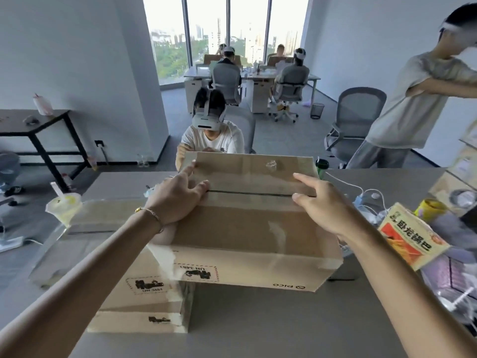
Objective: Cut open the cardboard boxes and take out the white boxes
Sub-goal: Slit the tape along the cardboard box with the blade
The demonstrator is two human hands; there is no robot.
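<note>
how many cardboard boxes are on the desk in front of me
3. The top box lies under both hands, its seam slit. A second box sits beneath it at the left, and a third box lies under that. More may be hidden behind.

Top box (247, 223) sits on a stack of two lower boxes (144, 301) on the grey table (258, 332), seam slit open along its top. Left hand (178, 200) rests flat on the top at the seam's left end, fingers straight, bracelet (152, 215) on the wrist. Right hand (320, 202) at the seam's right end, fingers extended, thumb by the slit. Drink cup (63, 205) left; snack box (410, 236) right. Headset wearer (211, 130) seated at the far side.
</note>
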